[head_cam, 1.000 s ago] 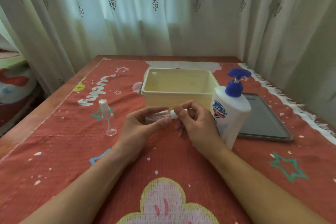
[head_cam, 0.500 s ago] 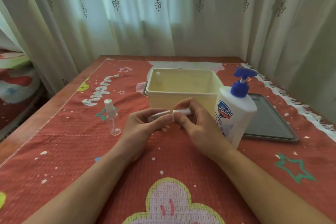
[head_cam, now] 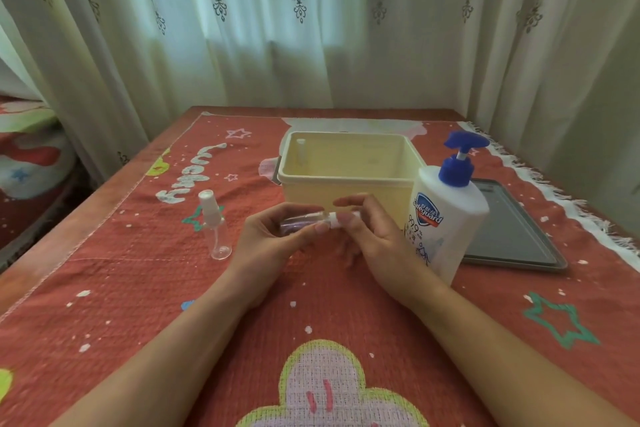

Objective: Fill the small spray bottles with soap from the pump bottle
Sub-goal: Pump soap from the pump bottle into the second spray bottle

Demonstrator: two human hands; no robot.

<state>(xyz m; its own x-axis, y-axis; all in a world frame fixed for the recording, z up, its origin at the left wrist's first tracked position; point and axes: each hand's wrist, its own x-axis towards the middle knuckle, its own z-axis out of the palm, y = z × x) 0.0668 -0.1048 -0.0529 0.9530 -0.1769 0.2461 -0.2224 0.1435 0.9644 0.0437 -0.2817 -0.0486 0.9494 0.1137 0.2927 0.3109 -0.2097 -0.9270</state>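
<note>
Red tablecloth; left hand fingers wrap horizontal spray bottle body, right hand fingers pinch cap.

Dim, soft daylight through the curtains; slightly blurry, with wide-angle bending at edges.

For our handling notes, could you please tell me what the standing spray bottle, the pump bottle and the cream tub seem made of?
Standing spray bottle: likely clear plastic; the cloth shows through, cap white. Pump bottle: opaque white plastic, faint sheen, blue pump head. Cream tub: matte plastic, judging by its moulded rim.
</note>
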